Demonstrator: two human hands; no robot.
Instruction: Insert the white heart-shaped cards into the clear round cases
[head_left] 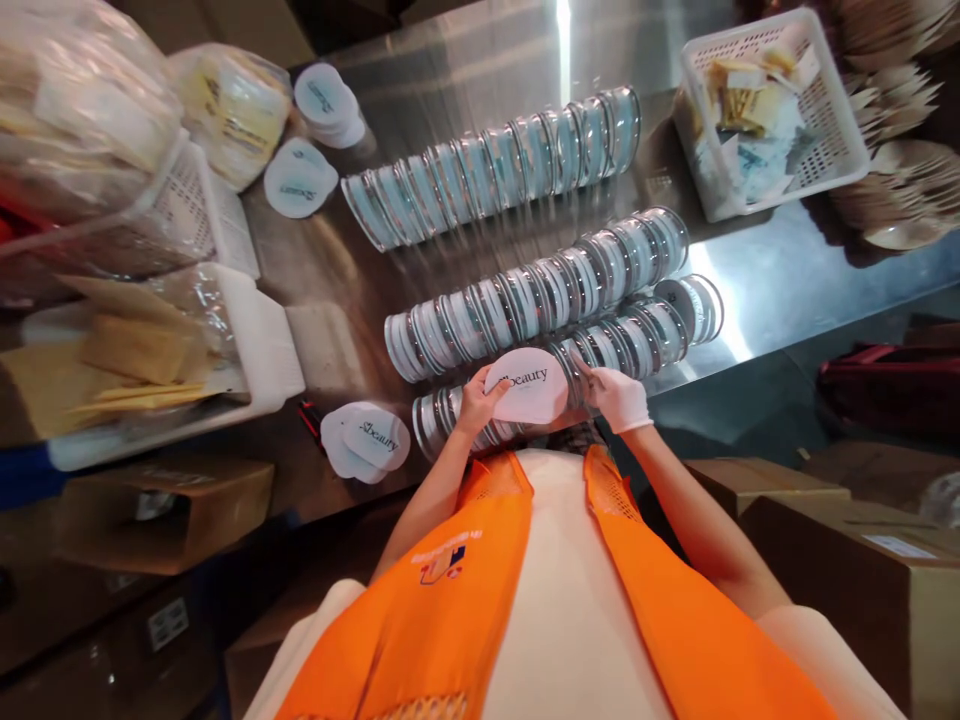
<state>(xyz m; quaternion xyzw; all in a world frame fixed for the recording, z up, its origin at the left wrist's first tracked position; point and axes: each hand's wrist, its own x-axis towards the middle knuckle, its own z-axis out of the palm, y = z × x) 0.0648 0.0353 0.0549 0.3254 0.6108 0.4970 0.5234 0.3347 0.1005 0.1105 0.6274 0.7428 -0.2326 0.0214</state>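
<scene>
Here, left hand (478, 402) pinching white card (531, 392), right hand (616, 397) by containers (637, 336)

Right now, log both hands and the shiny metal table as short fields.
left hand: holds white rounded card printed "beauty"
right hand: partly white-gloved, beside clear round containers; contact unclear
shiny metal table: containers lined edge-on in rows
left of hands: pile of white rounded cards
far right: white perforated plastic basket of packets

White card (534, 400) hides part of nearest container row (649, 335); plastic bag (90, 110) cut off at left; vest lettering (454, 540) blurred.
</scene>
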